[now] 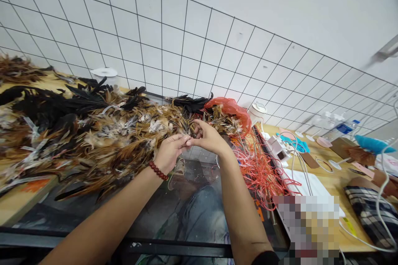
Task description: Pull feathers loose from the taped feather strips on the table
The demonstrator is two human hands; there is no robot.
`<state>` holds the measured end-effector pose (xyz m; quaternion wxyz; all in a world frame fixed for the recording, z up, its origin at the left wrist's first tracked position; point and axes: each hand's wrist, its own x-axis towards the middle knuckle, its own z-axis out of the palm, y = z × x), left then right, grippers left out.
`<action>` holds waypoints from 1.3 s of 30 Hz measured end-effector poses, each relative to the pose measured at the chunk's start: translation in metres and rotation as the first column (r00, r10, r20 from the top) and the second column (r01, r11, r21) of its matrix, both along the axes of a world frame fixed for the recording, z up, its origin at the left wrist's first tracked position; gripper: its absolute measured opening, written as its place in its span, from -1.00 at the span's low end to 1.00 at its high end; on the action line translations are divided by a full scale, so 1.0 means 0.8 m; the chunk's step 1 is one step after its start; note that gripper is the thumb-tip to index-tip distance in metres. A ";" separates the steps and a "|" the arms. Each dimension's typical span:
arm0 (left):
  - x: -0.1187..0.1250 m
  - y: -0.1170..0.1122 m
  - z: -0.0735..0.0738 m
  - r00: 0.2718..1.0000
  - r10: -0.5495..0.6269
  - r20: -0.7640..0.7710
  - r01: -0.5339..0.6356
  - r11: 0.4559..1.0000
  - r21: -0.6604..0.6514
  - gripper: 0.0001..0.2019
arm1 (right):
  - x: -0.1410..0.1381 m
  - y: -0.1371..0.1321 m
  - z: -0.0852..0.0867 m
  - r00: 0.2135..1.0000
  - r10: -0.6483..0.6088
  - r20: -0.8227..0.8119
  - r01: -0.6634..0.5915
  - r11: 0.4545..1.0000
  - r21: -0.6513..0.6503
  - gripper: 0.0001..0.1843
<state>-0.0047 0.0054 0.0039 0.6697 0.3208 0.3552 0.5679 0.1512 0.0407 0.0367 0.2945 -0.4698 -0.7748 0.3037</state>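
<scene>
My left hand (171, 150), with a bracelet of dark red beads (158, 170) at the wrist, is closed in a pinch. Its fingertips meet those of my right hand (209, 136), whose thumb and fingers are also closed together. Whatever lies between the fingertips is too small to make out. Just behind and left of both hands spreads a thick heap of brown and tan feathers (133, 145). Black feathers (77, 99) lie along its back edge. A red plastic bag (228, 107) sits behind my right hand, with more brown feathers against it.
Tangled red cords (259, 174) lie right of my right forearm. A wire grid (161, 45) stands along the back. White spools (104, 72) stand behind the feathers. On the wooden table at right are a white power adapter (278, 147), cables, a water bottle (345, 128) and plaid cloth (370, 211).
</scene>
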 end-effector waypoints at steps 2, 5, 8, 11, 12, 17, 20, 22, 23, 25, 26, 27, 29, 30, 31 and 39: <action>0.001 -0.002 0.002 0.999 -0.017 -0.046 0.019 0.999 0.048 -0.77 | 0.007 0.002 0.000 0.990 0.111 -0.091 -0.125 0.976 -0.177 -0.44; 0.002 -0.008 0.004 0.971 -0.211 -0.111 0.221 0.971 0.091 -0.75 | 0.017 0.001 -0.002 0.915 0.252 -0.316 -0.347 0.890 -0.296 -0.58; 0.003 -0.014 0.003 0.918 -0.383 -0.105 0.393 0.916 0.088 -0.74 | 0.021 -0.003 -0.003 0.821 0.257 -0.510 -0.448 0.843 -0.297 -0.56; 0.003 -0.015 0.002 0.895 -0.435 -0.093 0.442 0.894 0.074 -0.76 | 0.021 -0.006 0.001 0.798 0.201 -0.568 -0.412 0.870 -0.272 -0.61; 0.004 -0.015 0.001 0.898 -0.430 -0.094 0.436 0.897 0.070 -0.76 | 0.021 -0.007 0.003 0.806 0.173 -0.566 -0.371 0.893 -0.255 -0.63; 0.006 -0.011 0.002 0.922 -0.362 -0.137 0.370 0.928 0.038 -0.73 | 0.019 -0.005 0.010 0.899 0.090 -0.429 -0.197 0.957 -0.213 -0.64; 0.007 -0.009 -0.002 0.928 -0.327 -0.175 0.330 0.944 -0.015 -0.75 | 0.014 -0.002 0.008 0.928 0.110 -0.356 -0.189 0.962 -0.196 -0.64; 0.006 -0.007 -0.005 0.939 -0.288 -0.188 0.284 0.958 -0.049 -0.79 | 0.009 0.002 0.002 0.925 0.116 -0.362 -0.187 0.968 -0.166 -0.65; 0.005 -0.005 -0.007 0.949 -0.260 -0.177 0.253 0.966 -0.057 -0.82 | 0.007 0.006 -0.003 0.917 0.098 -0.388 -0.169 0.973 -0.154 -0.65; 0.002 -0.001 -0.007 0.979 -0.174 -0.105 0.169 0.984 -0.055 -0.86 | 0.002 0.017 -0.016 0.883 -0.004 -0.470 -0.071 0.987 -0.142 -0.68; 0.000 0.001 -0.006 0.992 -0.114 -0.047 0.111 0.992 -0.055 -0.89 | 0.001 0.024 -0.024 0.853 -0.091 -0.513 0.013 0.988 -0.153 -0.69; -0.003 0.004 -0.005 0.999 -0.045 0.018 0.046 0.997 -0.063 -0.91 | 0.001 0.031 -0.034 0.829 -0.177 -0.531 0.111 0.982 -0.154 -0.72; -0.007 0.008 -0.001 0.988 0.085 0.131 -0.072 0.993 -0.098 -0.90 | 0.003 0.045 -0.056 0.841 -0.303 -0.449 0.258 0.953 -0.160 -0.83; -0.009 0.010 0.001 0.977 0.131 0.170 -0.112 0.987 -0.118 -0.89 | 0.005 0.051 -0.067 0.870 -0.342 -0.356 0.303 0.939 -0.160 -0.88; -0.009 0.011 0.003 0.967 0.163 0.197 -0.138 0.981 -0.138 -0.87 | 0.008 0.055 -0.077 0.891 -0.381 -0.247 0.355 0.924 -0.144 -0.91; -0.006 0.009 0.007 0.937 0.236 0.257 -0.194 0.965 -0.179 -0.88 | 0.003 0.050 -0.113 0.773 -0.599 0.210 0.572 0.800 0.181 -0.77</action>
